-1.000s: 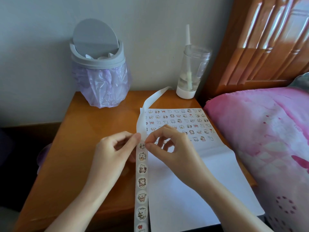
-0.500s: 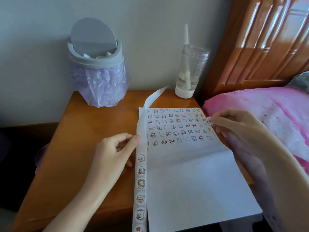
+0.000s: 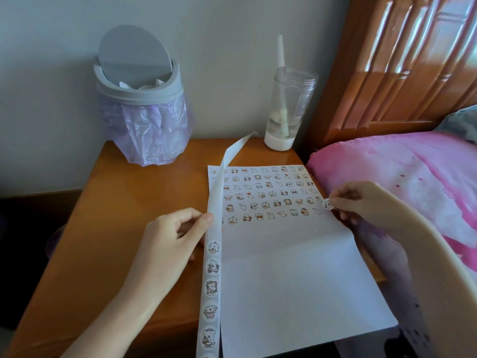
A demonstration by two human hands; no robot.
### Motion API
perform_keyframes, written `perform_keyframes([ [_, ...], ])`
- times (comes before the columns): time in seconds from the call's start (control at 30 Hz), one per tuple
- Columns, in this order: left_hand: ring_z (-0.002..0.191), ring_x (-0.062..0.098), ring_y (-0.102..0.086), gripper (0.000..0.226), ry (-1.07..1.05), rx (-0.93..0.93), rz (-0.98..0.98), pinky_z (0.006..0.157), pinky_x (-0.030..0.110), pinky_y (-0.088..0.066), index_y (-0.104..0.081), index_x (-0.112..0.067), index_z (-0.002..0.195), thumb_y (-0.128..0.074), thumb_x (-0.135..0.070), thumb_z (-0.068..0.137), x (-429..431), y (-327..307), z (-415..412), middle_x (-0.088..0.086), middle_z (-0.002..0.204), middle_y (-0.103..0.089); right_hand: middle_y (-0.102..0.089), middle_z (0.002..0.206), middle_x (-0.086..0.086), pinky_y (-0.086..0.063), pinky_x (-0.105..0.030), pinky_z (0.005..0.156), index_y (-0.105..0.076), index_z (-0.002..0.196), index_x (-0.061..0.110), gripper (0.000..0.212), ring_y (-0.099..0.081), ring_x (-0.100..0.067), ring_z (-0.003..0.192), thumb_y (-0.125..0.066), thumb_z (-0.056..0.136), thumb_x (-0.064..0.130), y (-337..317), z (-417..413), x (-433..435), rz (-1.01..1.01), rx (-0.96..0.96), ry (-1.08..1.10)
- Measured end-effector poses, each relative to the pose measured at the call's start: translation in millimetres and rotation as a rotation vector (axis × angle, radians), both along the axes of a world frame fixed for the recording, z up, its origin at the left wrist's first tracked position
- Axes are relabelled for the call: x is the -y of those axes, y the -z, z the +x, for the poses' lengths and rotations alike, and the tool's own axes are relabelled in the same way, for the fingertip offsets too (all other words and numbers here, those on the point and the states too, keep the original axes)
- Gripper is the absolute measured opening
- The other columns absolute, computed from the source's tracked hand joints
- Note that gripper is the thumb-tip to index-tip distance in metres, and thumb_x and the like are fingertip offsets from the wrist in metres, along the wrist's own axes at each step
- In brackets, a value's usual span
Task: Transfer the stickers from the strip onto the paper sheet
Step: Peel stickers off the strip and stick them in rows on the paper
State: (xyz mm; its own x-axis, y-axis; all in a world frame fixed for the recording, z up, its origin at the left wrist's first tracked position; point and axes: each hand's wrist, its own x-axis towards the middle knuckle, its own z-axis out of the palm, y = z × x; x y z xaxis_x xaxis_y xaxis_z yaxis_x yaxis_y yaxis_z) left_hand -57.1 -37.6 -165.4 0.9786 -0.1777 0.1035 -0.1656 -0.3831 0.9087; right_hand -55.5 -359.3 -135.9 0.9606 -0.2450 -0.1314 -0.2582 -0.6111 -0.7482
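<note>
The long white backing strip (image 3: 213, 264) carrying round cartoon stickers lies along the left edge of the white paper sheet (image 3: 286, 285), which rests flat on the orange-brown wooden bedside table (image 3: 116, 202). The near part of the strip carries printed stickers; its far part is bare and curls upward toward the wall. The left hand (image 3: 170, 236) grips the strip at its left edge, thumb tip against the bare section just above the first remaining sticker, fingers curled beneath. The right hand (image 3: 361, 202) pinches one small round white sticker (image 3: 327, 204) between thumb and fingertips, held at the right edge of the sheet beside the lowest sticker rows; whether the sticker touches the paper cannot be determined. The far half of the sheet bears several rows of small stickers; the near half is blank. At the back of the table stand a grey swing-lid bin with a lilac plastic liner (image 3: 144, 104) and a clear glass jar with a white base (image 3: 289, 107). A pink bed cover (image 3: 402, 174) lies to the right
</note>
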Motion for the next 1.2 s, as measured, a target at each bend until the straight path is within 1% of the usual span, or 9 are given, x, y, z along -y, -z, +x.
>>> perform_keyframes([
  [0.07,0.045,0.007,-0.055,0.022,-0.003,0.004,0.005,0.044,0.012,-0.041,-0.071,-0.024,0.077,-0.055,-0.031,0.091,-0.1,0.4,0.2,-0.008,0.067,-0.071,-0.061,0.060,-0.010,-0.039,-0.022,0.048,-0.066,0.080,0.006,0.008,-0.046,-0.014,0.046,-0.064,0.088,0.007,0.2,0.5,0.0,0.001,-0.023,0.000],
  [0.17,0.045,0.007,-0.054,0.022,-0.008,0.013,0.016,0.045,0.013,-0.041,-0.071,-0.024,0.077,-0.055,-0.031,0.091,-0.2,1.0,0.5,-0.008,0.067,-0.071,-0.061,0.061,-0.012,-0.039,-0.026,0.051,-0.067,0.080,0.006,0.008,-0.046,-0.020,0.052,-0.064,0.088,0.007,0.9,0.4,0.0,-0.003,-0.043,0.004],
  [0.3,0.047,0.007,-0.056,0.021,-0.007,0.013,0.029,0.045,0.012,-0.041,-0.070,-0.025,0.078,-0.055,-0.032,0.091,-0.4,1.7,0.4,-0.013,0.068,-0.070,-0.061,0.060,-0.009,-0.040,-0.027,0.052,-0.066,0.079,0.008,0.010,-0.048,-0.020,0.053,-0.063,0.088,0.006,2.3,0.3,0.6,-0.023,-0.048,0.005],
  [0.5,0.047,0.008,-0.056,0.021,-0.008,0.012,0.021,0.045,0.012,-0.042,-0.071,-0.025,0.078,-0.055,-0.031,0.091,-0.5,2.2,1.2,-0.011,0.068,-0.071,-0.062,0.061,-0.010,-0.040,-0.028,0.052,-0.065,0.078,0.009,0.011,-0.050,-0.025,0.058,-0.063,0.088,0.005,5.4,0.8,0.6,-0.037,-0.041,-0.002],
  [0.7,0.046,0.008,-0.056,0.021,-0.006,0.023,0.032,0.045,0.013,-0.042,-0.070,-0.027,0.077,-0.056,-0.031,0.091,-0.5,2.5,1.1,-0.013,0.068,-0.071,-0.061,0.059,-0.008,-0.040,-0.027,0.052,-0.065,0.078,0.010,0.011,-0.049,-0.021,0.055,-0.063,0.088,0.005,8.5,3.5,1.0,-0.057,-0.040,0.009],
  [0.93,0.047,0.007,-0.056,0.021,-0.009,0.020,0.036,0.046,0.014,-0.042,-0.070,-0.027,0.077,-0.056,-0.032,0.091,-0.3,2.0,0.9,-0.012,0.069,-0.071,-0.061,0.060,-0.008,-0.041,-0.026,0.052,-0.065,0.082,0.007,0.006,-0.050,-0.019,0.052,-0.063,0.087,0.005,10.2,5.3,-0.5,-0.080,-0.041,0.024],
  [1.07,0.046,0.007,-0.055,0.021,-0.008,0.020,0.036,0.045,0.014,-0.041,-0.070,-0.026,0.077,-0.055,-0.032,0.091,-0.4,2.0,0.5,-0.012,0.069,-0.071,-0.064,0.063,-0.008,-0.044,-0.025,0.052,-0.066,0.078,0.011,0.008,-0.053,-0.019,0.054,-0.066,0.086,0.008,10.8,4.8,-2.6,-0.117,-0.023,0.023],
  [1.2,0.047,0.008,-0.056,0.021,-0.005,0.023,0.048,0.045,0.014,-0.042,-0.070,-0.027,0.077,-0.055,-0.033,0.091,-0.6,2.4,1.1,-0.012,0.070,-0.071,-0.063,0.058,-0.002,-0.044,-0.022,0.048,-0.065,0.072,0.015,0.012,-0.052,-0.013,0.049,-0.073,0.081,0.014,11.2,4.6,-3.8,-0.144,-0.008,0.026],
])
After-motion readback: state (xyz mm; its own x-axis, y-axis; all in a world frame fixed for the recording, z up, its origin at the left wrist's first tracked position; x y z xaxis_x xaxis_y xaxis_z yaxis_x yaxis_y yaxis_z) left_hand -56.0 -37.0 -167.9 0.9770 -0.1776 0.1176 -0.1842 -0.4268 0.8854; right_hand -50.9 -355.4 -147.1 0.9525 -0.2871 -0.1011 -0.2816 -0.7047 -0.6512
